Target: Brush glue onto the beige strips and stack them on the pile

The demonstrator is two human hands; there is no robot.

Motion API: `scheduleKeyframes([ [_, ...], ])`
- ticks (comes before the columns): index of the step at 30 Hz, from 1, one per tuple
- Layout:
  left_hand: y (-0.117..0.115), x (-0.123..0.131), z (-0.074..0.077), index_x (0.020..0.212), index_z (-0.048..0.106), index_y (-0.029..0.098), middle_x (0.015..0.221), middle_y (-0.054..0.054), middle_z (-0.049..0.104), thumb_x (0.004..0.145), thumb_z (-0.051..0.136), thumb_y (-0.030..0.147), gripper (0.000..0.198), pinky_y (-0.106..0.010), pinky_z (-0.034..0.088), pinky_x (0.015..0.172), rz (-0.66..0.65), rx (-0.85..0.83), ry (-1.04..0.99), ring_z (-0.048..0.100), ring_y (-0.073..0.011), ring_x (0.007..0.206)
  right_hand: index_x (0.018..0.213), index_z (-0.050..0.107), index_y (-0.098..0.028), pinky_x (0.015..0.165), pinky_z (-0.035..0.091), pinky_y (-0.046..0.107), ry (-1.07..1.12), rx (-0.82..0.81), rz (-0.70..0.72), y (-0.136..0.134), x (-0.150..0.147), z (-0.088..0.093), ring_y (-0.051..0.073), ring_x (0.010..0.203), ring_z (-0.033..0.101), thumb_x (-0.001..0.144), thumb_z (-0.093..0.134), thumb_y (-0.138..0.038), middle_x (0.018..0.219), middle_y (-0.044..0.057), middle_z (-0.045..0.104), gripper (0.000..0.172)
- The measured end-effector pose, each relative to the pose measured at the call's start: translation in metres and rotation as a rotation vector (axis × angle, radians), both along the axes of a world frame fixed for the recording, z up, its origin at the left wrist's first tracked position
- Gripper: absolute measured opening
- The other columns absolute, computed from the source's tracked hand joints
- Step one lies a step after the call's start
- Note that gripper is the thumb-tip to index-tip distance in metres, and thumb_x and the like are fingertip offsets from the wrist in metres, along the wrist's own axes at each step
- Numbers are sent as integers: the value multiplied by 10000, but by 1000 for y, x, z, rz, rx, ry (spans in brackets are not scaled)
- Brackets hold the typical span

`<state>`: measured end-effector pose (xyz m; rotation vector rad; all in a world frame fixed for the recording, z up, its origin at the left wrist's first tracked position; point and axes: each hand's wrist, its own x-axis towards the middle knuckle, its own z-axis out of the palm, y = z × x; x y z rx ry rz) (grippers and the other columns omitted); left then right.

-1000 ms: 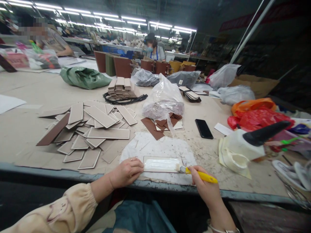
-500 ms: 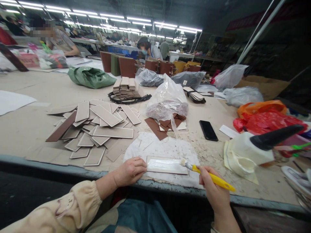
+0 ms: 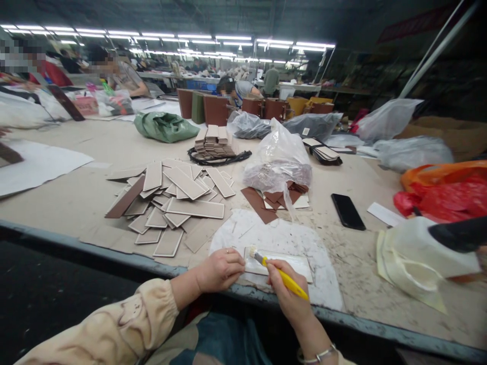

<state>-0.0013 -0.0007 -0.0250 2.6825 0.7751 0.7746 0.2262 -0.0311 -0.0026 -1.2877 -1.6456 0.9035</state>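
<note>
My right hand (image 3: 285, 296) grips a yellow-handled brush (image 3: 279, 271), its bristles at the left end of a pale rectangular strip (image 3: 297, 263). The strip lies on a glue-stained white sheet (image 3: 274, 235) near the table's front edge. My left hand (image 3: 220, 269), fingers curled, presses down on the strip's left end. A loose pile of tan and brown strips (image 3: 171, 200) lies to the left, beyond my left hand.
A clear plastic bag (image 3: 277, 159) sits over brown pieces behind the sheet. A black phone (image 3: 347, 211) lies to the right, with a glue-covered container (image 3: 422, 253) and red and orange bags (image 3: 445, 190) beyond. A stack of strips (image 3: 213, 141) and a green bag (image 3: 165, 125) stand farther back. Other people work at distant tables.
My right hand has swept the brush leftward along the strip, from its right end to its left end. The view has shifted to the right.
</note>
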Motion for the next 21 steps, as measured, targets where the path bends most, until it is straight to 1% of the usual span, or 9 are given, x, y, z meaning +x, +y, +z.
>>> scheduleKeyframes([
  [3,0,0,0,908,652,161,901,-78,660,864,512,116,154,-296,510,816,4,-5,-7,595,-171,897,931,647,-189,587,501,240,-49,92,41,1,-1,-6,141,584,610,929,487,-359,689,16,643,234],
  [6,0,0,0,905,650,159,902,-76,658,862,508,121,153,-302,508,820,4,-17,-8,593,-170,883,918,647,-191,625,497,253,-126,145,20,0,7,-5,155,640,628,931,489,-345,756,37,661,221],
  [8,0,0,1,902,648,159,906,-73,658,855,511,122,149,-305,506,819,2,-28,-8,589,-172,880,896,654,-196,609,487,261,-150,119,-46,-3,17,-1,159,607,613,921,501,-380,717,30,649,240],
  [10,0,0,2,891,645,162,906,-71,657,848,512,119,146,-303,504,809,5,-39,-6,584,-174,877,857,659,-199,571,467,264,-101,50,-166,-5,28,3,153,549,573,894,533,-434,641,11,614,269],
  [12,-1,0,4,878,643,162,900,-71,652,847,506,116,148,-299,501,800,9,-49,3,579,-176,872,806,654,-193,493,422,252,67,-48,-279,-7,38,7,135,486,509,855,572,-478,553,-12,556,300],
  [14,-1,1,5,877,640,158,892,-75,645,849,495,110,155,-297,498,799,16,-49,15,576,-177,870,784,645,-188,426,353,225,363,-139,-316,-6,47,9,113,438,442,828,593,-487,477,-36,486,307],
  [17,-3,2,7,895,633,156,888,-80,634,857,482,102,165,-295,493,808,26,-50,21,574,-178,880,773,629,-202,407,308,191,846,-234,-267,-5,56,12,78,369,317,833,582,-441,387,-76,366,251],
  [19,-4,2,8,912,628,155,895,-82,627,866,469,100,174,-298,487,817,30,-64,14,571,-177,885,743,616,-210,393,301,177,1070,-292,-234,-4,60,15,59,330,207,846,574,-403,347,-102,282,223],
  [21,-5,1,8,937,625,152,921,-89,622,875,453,99,190,-306,480,830,28,-80,5,566,-179,898,732,612,-208,365,277,163,1239,-344,-201,-3,62,16,50,320,108,844,590,-374,331,-125,207,201],
])
